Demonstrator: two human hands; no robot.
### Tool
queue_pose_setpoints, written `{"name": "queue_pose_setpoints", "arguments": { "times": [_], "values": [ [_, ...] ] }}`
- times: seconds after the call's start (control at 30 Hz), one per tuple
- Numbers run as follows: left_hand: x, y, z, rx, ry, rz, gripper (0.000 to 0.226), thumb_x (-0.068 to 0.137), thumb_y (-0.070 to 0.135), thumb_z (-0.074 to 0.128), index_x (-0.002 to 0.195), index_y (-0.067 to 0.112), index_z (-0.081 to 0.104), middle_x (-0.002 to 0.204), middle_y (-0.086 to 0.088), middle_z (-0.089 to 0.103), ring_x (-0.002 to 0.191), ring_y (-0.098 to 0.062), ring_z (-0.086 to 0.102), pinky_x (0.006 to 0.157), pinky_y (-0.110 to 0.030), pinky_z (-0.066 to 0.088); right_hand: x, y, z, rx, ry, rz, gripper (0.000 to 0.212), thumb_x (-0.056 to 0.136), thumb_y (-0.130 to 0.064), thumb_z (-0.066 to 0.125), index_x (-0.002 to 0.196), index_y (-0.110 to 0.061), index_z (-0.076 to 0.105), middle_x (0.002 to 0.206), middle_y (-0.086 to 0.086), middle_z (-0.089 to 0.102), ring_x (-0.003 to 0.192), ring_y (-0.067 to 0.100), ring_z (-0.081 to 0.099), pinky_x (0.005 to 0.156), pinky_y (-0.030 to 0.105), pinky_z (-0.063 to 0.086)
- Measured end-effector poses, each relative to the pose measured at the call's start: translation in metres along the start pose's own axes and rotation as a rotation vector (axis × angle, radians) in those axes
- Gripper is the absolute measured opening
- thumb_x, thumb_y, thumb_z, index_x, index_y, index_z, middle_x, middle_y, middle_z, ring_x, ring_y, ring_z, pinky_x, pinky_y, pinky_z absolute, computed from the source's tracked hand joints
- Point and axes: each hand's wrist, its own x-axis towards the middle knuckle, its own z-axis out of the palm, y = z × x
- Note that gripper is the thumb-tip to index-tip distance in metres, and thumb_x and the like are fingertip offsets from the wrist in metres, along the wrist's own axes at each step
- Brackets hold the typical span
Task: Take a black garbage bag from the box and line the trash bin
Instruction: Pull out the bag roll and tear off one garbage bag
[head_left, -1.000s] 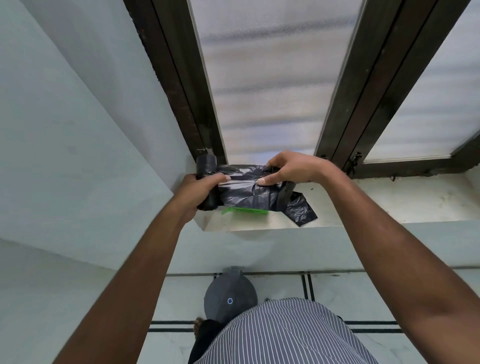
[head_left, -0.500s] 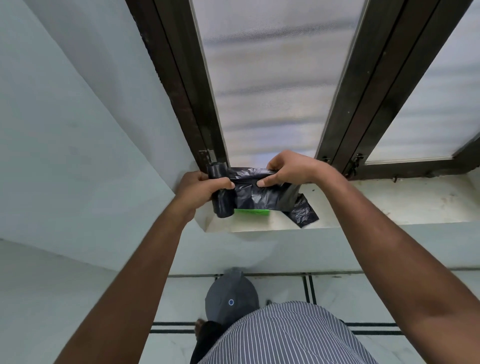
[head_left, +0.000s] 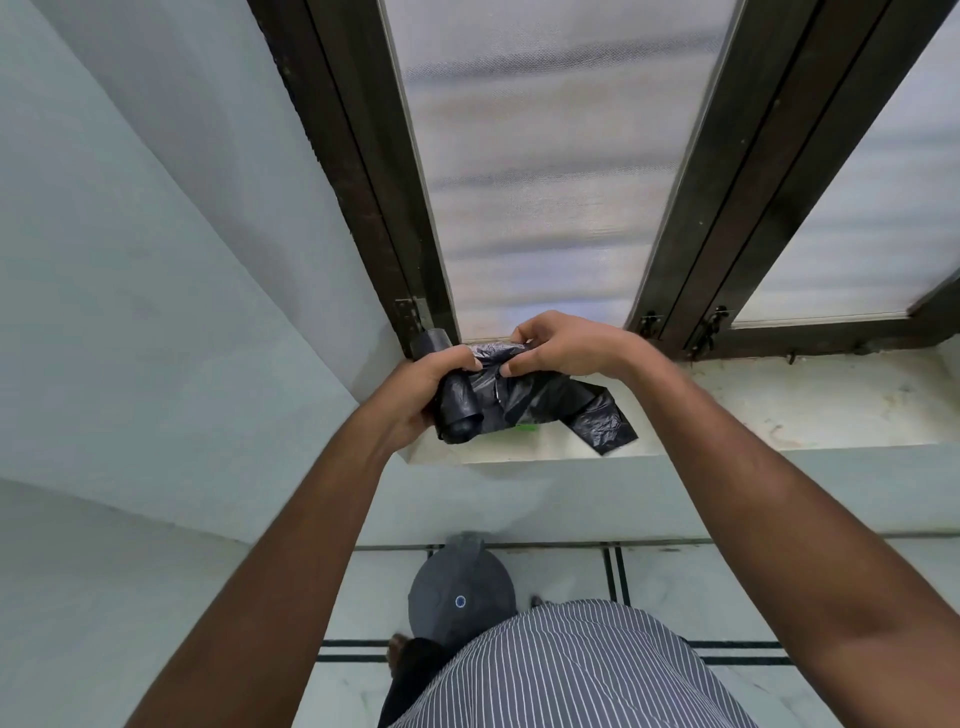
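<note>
My left hand (head_left: 421, 392) grips a black roll of garbage bags (head_left: 457, 405) held above the window sill. My right hand (head_left: 561, 345) pinches the loose black bag (head_left: 550, 400) that comes off the roll; its free end (head_left: 605, 426) hangs crumpled down to the sill. A sliver of the green box (head_left: 525, 427) shows under the bag, mostly hidden. Down on the floor stands a dark grey trash bin (head_left: 460, 592) with a round lid, close in front of my striped shirt.
The pale stone window sill (head_left: 779, 410) runs to the right. Dark window frames (head_left: 395, 218) with frosted panes rise behind my hands. A light wall (head_left: 156, 312) closes the left side. The tiled floor (head_left: 675, 582) has dark inlay lines.
My hands have drawn closer together and the roll has tilted, its end now pointing toward me. The bag between them has bunched up and covers more of the green box.
</note>
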Motion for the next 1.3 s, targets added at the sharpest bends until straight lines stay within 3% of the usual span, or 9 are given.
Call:
{"name": "queue_pose_setpoints", "arguments": {
  "times": [0.07, 0.2, 0.37, 0.47, 0.7, 0.8, 0.87, 1.1, 1.3],
  "values": [
    [0.002, 0.000, 0.001, -0.004, -0.015, 0.001, 0.061, 0.076, 0.026, 0.082, 0.135, 0.011, 0.073, 0.128, -0.016, 0.079, 0.121, -0.037, 0.074, 0.103, -0.048, 0.062, 0.001, 0.001, 0.002, 0.029, -0.021, -0.017, 0.046, 0.084, -0.051, 0.087, 0.104, -0.011, 0.080, 0.089, 0.010, 0.076, 0.080, 0.032, 0.068, 0.081, 0.046, 0.051],
    [0.006, 0.000, 0.003, -0.059, -0.017, 0.013, 0.048, 0.088, 0.021, 0.076, 0.134, 0.007, 0.074, 0.125, -0.015, 0.080, 0.104, -0.029, 0.076, 0.081, -0.036, 0.064, -0.001, 0.000, 0.002, 0.028, -0.033, -0.036, 0.061, 0.083, -0.064, 0.084, 0.101, -0.006, 0.079, 0.078, 0.003, 0.050, 0.075, 0.022, 0.041, 0.072, 0.039, 0.027],
    [0.017, -0.004, 0.005, -0.066, 0.103, 0.043, 0.051, 0.083, 0.027, 0.085, 0.129, 0.006, 0.077, 0.121, -0.015, 0.081, 0.110, -0.034, 0.079, 0.077, -0.035, 0.063, -0.004, -0.001, 0.003, 0.135, -0.069, -0.055, 0.050, 0.091, -0.057, 0.086, 0.105, -0.009, 0.084, 0.084, 0.015, 0.070, 0.076, 0.016, 0.057, 0.074, 0.029, 0.042],
    [0.021, -0.003, 0.007, -0.080, 0.163, 0.091, 0.049, 0.081, 0.023, 0.088, 0.125, 0.004, 0.076, 0.116, -0.016, 0.082, 0.102, -0.032, 0.081, 0.075, -0.036, 0.064, -0.002, 0.001, 0.007, 0.186, -0.036, -0.071, 0.044, 0.091, -0.050, 0.087, 0.104, -0.008, 0.084, 0.095, 0.018, 0.079, 0.085, 0.021, 0.066, 0.085, 0.040, 0.047],
    [0.032, -0.003, 0.016, -0.074, 0.276, 0.211, 0.044, 0.077, 0.012, 0.090, 0.115, -0.005, 0.075, 0.105, -0.021, 0.081, 0.097, -0.038, 0.081, 0.085, -0.050, 0.068, 0.006, 0.000, 0.014, 0.139, 0.088, -0.148, 0.027, 0.102, -0.027, 0.080, 0.086, -0.006, 0.075, 0.071, 0.001, 0.066, 0.065, 0.015, 0.056, 0.064, 0.031, 0.041],
    [0.035, -0.002, 0.019, -0.027, 0.286, 0.278, 0.040, 0.072, 0.018, 0.091, 0.103, -0.001, 0.076, 0.093, -0.014, 0.079, 0.089, -0.031, 0.080, 0.083, -0.044, 0.067, 0.009, 0.004, 0.019, 0.125, 0.175, -0.142, 0.021, 0.104, -0.019, 0.076, 0.092, -0.002, 0.074, 0.070, 0.000, 0.071, 0.058, 0.007, 0.065, 0.057, 0.021, 0.049],
    [0.034, -0.001, 0.022, -0.025, 0.282, 0.312, 0.030, 0.072, 0.019, 0.091, 0.096, 0.006, 0.076, 0.088, -0.010, 0.077, 0.084, -0.028, 0.079, 0.081, -0.041, 0.066, 0.013, 0.006, 0.021, 0.108, 0.218, -0.139, 0.020, 0.103, -0.022, 0.076, 0.091, -0.006, 0.076, 0.071, 0.005, 0.075, 0.061, 0.011, 0.067, 0.059, 0.027, 0.052],
    [0.032, -0.001, 0.024, -0.159, 0.201, 0.293, 0.021, 0.076, 0.008, 0.084, 0.090, 0.007, 0.069, 0.082, -0.013, 0.067, 0.079, -0.031, 0.072, 0.077, -0.048, 0.065, 0.027, 0.005, 0.023, -0.056, 0.298, -0.123, 0.015, 0.097, -0.018, 0.069, 0.086, -0.012, 0.077, 0.078, 0.012, 0.078, 0.067, 0.017, 0.065, 0.067, 0.042, 0.057],
    [0.025, 0.014, 0.013, -0.275, -0.086, 0.190, 0.039, 0.077, 0.012, 0.081, 0.110, 0.001, 0.065, 0.106, -0.024, 0.056, 0.091, -0.038, 0.063, 0.072, -0.036, 0.060, 0.032, 0.017, 0.019, -0.232, 0.409, 0.011, 0.011, 0.100, -0.017, 0.066, 0.092, -0.014, 0.072, 0.084, 0.008, 0.071, 0.081, 0.030, 0.068, 0.063, 0.032, 0.043]
  ]
}}
